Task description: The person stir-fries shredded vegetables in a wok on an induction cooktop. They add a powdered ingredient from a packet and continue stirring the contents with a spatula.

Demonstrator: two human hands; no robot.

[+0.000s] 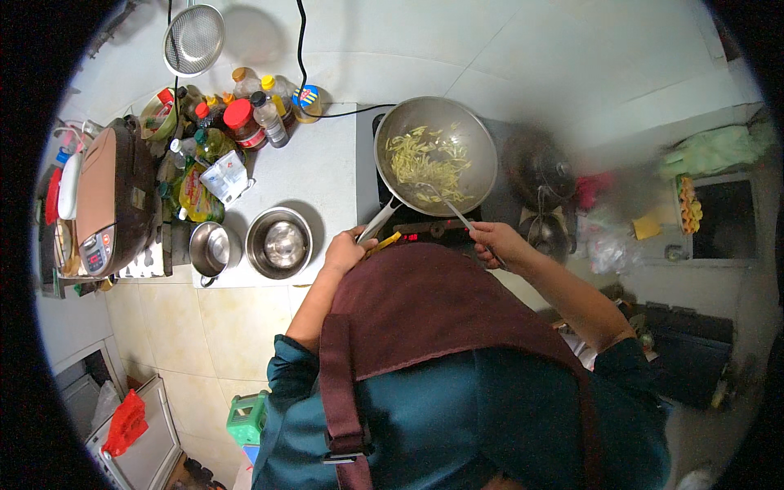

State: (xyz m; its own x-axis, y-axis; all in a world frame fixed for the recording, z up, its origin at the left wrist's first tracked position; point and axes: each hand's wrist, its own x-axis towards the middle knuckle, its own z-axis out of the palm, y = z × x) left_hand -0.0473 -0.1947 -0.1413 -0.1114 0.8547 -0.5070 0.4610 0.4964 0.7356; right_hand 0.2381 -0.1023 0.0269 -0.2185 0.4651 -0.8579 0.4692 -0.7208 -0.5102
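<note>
My left hand [346, 250] grips the metal handle [378, 220] of a wok [481, 147] at the front left of the pan. Shredded pale green and yellow vegetable [429, 159] lies in the wok, mostly over its left and middle part. My right hand [499, 243] holds the shaft of a long metal spatula [453, 207]. The tool's head reaches into the lower part of the shreds and is partly hidden by them. Beneath the wok is an induction cooker [422, 231] with lit red digits on its panel. A yellow object [389, 240] shows beside my left hand.
Two steel pots, a larger one [279, 242] and a smaller one [211, 250], stand on the white counter [324, 184]. Behind them are several bottles and jars [239, 119]. A rice cooker [104, 190] sits far left. Dark lidded cookware [539, 168] stands right of the wok, partly blurred. A green stool [247, 418] is on the floor.
</note>
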